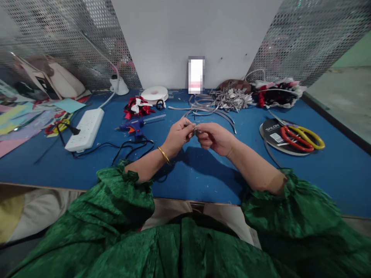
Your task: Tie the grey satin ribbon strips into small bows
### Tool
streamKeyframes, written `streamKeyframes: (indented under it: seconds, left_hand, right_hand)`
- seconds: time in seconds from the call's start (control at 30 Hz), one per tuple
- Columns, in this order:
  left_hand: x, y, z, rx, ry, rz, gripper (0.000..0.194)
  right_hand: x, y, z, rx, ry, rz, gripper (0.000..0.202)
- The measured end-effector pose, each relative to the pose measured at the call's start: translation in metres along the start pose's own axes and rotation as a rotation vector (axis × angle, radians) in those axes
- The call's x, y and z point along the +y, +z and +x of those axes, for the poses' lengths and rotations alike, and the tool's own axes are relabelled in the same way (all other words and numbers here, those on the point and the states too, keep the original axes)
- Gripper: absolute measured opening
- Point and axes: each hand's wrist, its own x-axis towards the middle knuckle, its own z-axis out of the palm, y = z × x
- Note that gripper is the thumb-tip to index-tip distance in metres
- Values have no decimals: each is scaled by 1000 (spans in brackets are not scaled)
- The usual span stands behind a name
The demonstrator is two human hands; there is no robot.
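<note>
Over the middle of the blue table (203, 181), my left hand (178, 137) and my right hand (216, 138) meet at the fingertips. Both are closed in a pinch on a small piece of grey ribbon (195, 130), mostly hidden by the fingers. Just behind them lie long loops of grey ribbon (224, 116) and a heap of short grey ribbon pieces (234, 99). A blue hot glue gun (131, 127) with a clear glue stick rests left of my left hand. Beyond my right forearm, scissors (301, 135) with red and yellow handles lie on a black ribbon spool (271, 133).
At left are a white power strip (87, 129) with cables and coloured paper sheets (26, 119). A white ribbon spool (155, 94) and red, black and white bows (137, 107) sit behind the glue gun. A lit phone (196, 75) leans on the back panel. More bows (279, 92) lie back right.
</note>
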Motion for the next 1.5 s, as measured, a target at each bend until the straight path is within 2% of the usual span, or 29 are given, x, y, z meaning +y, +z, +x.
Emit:
streamKeyframes:
  seconds: [0.13, 0.23, 0.4, 0.53, 0.67, 0.83, 0.93, 1.13, 1.3, 1.5]
  left_hand:
    - [1, 8, -3, 59, -58, -197, 22]
    - [3, 11, -5, 85, -114, -323, 21]
    - [8, 11, -6, 74, -233, -429, 23]
    - [9, 8, -4, 33, -253, -458, 25]
    - [9, 3, 0, 39, -228, -462, 24]
    - [6, -1, 1, 63, -162, -393, 20]
    - [3, -1, 1, 77, -132, -353, 23]
    - [0, -1, 2, 57, -71, -266, 23]
    - [-2, -2, 3, 66, -63, -229, 26]
    - [1, 0, -2, -40, -113, -331, 27]
  right_hand:
    - [9, 11, 6, 105, -58, 150, 26]
    - [16, 20, 10, 138, -120, 286, 27]
    - [23, 23, 13, 106, -117, 420, 28]
    - [24, 22, 11, 39, -110, 476, 25]
    - [20, 18, 7, 10, -186, 355, 21]
    - [13, 5, 7, 182, -336, 59, 16]
    - [11, 1, 8, 191, -294, 35, 19]
    - [12, 5, 5, 35, -204, 146, 21]
    - [9, 2, 3, 17, -267, -40, 15]
    - [-1, 0, -2, -95, -53, 8, 23]
